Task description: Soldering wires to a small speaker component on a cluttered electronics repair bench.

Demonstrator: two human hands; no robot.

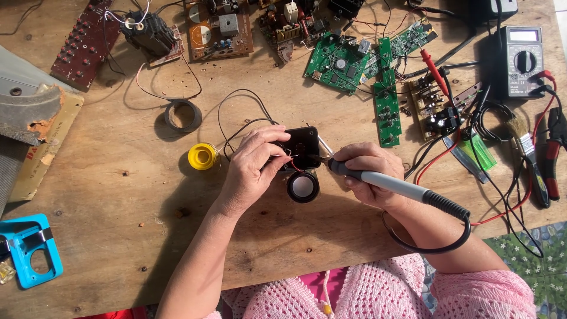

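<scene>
Near the middle of the wooden worktop [118, 236] a small black speaker housing [304, 145] lies between the two hands, with a round speaker cone [303, 186] just below it, facing up. The left hand [255, 168] comes in from the near edge and closes its fingers on the housing's left side, the fingertips pinching thin red and black wires [290, 158] against it. The right hand [369, 174] is wrapped around the grey handle of a soldering iron [390, 184], held like a pen just to the right of the housing. The iron's long axis runs from lower right to upper left: its black cord end points toward the near right corner, while its tip points left at the housing's right edge, where it meets the wires. The exact contact spot is too small to make out, and the left fingers hide much of the housing's face. A yellow spool [202, 156] sits just left of the left hand, a roll of black tape [182, 115] beyond it. Green circuit boards [338, 62] lie along the far edge, and a multimeter [523, 59] stands at the far right corner. A blue frame [26, 248] at the near left corner is cut off by the picture's edge.
</scene>
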